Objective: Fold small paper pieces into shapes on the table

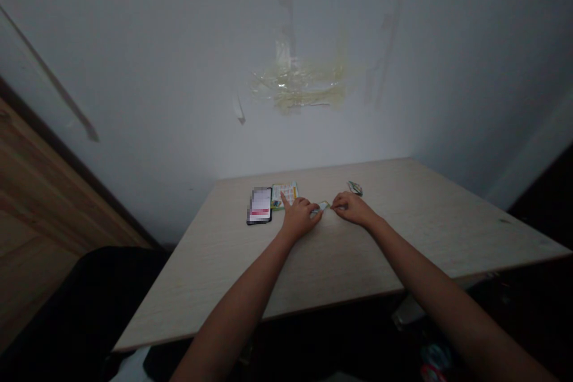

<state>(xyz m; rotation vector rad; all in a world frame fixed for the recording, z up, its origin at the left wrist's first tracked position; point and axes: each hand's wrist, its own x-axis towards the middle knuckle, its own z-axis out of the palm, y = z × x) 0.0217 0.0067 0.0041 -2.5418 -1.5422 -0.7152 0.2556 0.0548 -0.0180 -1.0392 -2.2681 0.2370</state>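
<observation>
The small pale piece (322, 208) lies low over the table (335, 268), between the two hands. The right hand (351, 208) has its thumb and fingertips closed on the right end of the piece, a pinch that suits fine control of a narrow edge. The left hand (299, 216) is set palm down at the opposite end, likely to steady the piece against the right hand's pull; in this dim view, whether its thumb and fingers clamp the piece or merely press on it cannot be told. One left finger extends over the printed sheet (285, 191). The phone (260, 206) lies face up, just left of the sheet, where its lit screen can be read. A small patterned item (355, 188) rests beyond the right hand, outside the working area.
</observation>
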